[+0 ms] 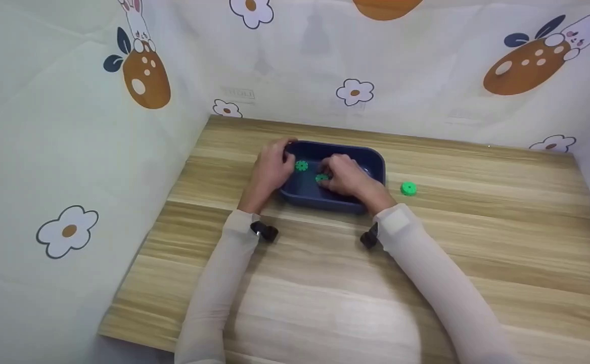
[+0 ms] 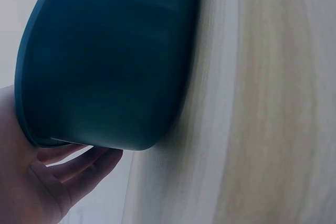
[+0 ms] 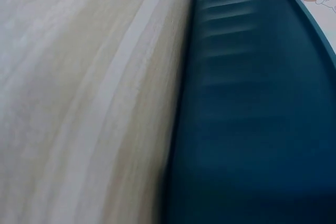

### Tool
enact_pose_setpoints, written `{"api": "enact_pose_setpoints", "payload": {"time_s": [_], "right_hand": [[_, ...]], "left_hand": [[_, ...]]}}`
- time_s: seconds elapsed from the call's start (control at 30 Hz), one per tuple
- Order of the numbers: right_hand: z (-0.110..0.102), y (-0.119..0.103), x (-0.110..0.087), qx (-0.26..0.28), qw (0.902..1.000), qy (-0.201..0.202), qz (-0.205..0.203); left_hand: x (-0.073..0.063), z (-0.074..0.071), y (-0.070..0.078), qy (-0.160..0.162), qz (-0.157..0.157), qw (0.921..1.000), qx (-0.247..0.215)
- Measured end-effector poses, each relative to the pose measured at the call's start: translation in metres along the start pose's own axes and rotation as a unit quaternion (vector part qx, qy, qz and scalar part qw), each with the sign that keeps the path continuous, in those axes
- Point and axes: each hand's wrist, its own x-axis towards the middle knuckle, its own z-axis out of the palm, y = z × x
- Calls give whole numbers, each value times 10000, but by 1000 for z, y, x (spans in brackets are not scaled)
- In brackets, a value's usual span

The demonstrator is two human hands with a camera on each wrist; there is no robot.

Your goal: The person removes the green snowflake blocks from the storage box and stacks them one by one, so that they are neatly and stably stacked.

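A dark blue rectangular basin (image 1: 320, 203) with rounded corners stands on the table. My left hand (image 1: 272, 169) grips its left rim, the thumb over the inside and the fingers along the outer wall; in the left wrist view that hand (image 2: 50, 182) shows beside the basin (image 2: 105, 66). Inside, a green notched plastic disc (image 1: 301, 166) lies near the left wall. My right hand (image 1: 344, 175) reaches into the basin and pinches a second green notched disc (image 1: 320, 178) at its fingertips. The right wrist view holds only the basin's outer wall (image 3: 252, 103) and the table, the hand hidden.
A green round piece (image 1: 408, 188) sits on the wooden table (image 1: 477, 242) just right of the basin. Behind the table's back edge hangs a patterned cloth (image 1: 295, 65) with flowers and rabbits, and another cloth panel (image 1: 47, 151) closes off the left side.
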Motion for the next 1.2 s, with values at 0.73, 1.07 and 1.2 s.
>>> {"api": "enact_pose_setpoints", "payload": {"time_s": [0.73, 1.07, 1.2], "right_hand": [[-18, -9, -19, -360, 9984, 206, -381], [-24, -5, -36, -21, 9950, 732, -682], [-27, -3, -44, 48, 9923, 955, -791]], "left_hand": [[0, 1, -1, 17, 58, 10000, -66], [0, 1, -1, -9, 9, 10000, -37], [0, 1, -1, -12, 5, 10000, -38]]}}
